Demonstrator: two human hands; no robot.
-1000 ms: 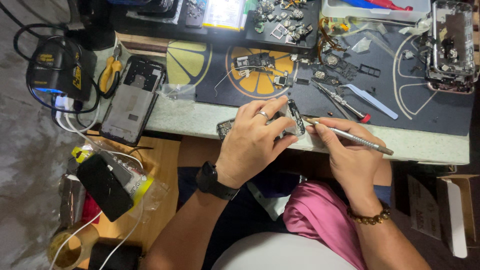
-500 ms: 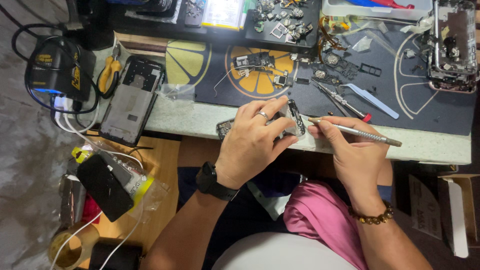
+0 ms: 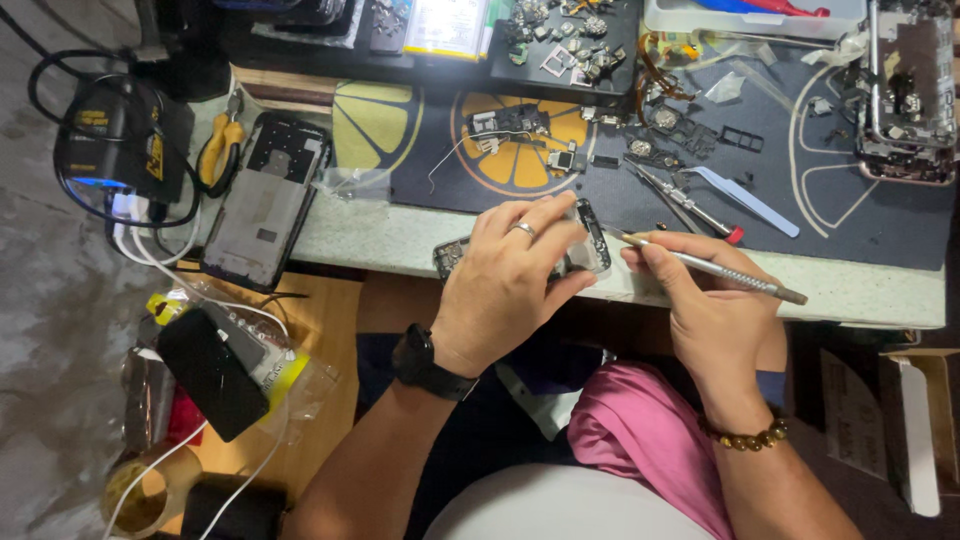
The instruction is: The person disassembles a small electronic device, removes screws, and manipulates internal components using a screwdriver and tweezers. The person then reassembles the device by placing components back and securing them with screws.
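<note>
1. Left hand (image 3: 515, 285) lies palm down over a small phone part (image 3: 588, 238) at the near edge of the workbench (image 3: 860, 290); its fingers curl over the piece and pin it between fingertips and thumb; a ring sits on one finger and a black wristwatch (image 3: 430, 363) on the wrist.
2. Right hand (image 3: 715, 315) is closed in a pen-like grip around a slim metal screwdriver (image 3: 715, 267); the tool's tip points left and meets the right end of the phone part, while its handle juts out past the hand to the right; a beaded bracelet (image 3: 745, 437) circles this wrist.
3. Just beyond the hands, on the dark work mat (image 3: 880, 220), lie tweezers (image 3: 665, 195) and a pale blue pry tool (image 3: 745, 200); further back a circuit board (image 3: 515, 125) rests on the mat's orange citrus print; a black tray of small parts (image 3: 560, 45) stands behind it.
4. To the left, an opened phone shell (image 3: 262, 200) lies flat near the bench edge, with yellow-handled pliers (image 3: 220, 150) just beside it; a black power unit (image 3: 120, 140) with cables sits further left.
5. At far right, a stripped phone frame (image 3: 905, 95) rests on the mat; below the bench a pink cloth (image 3: 650, 440) lies on the person's lap; a black phone (image 3: 210, 370) sits on a lower wooden surface at left.
</note>
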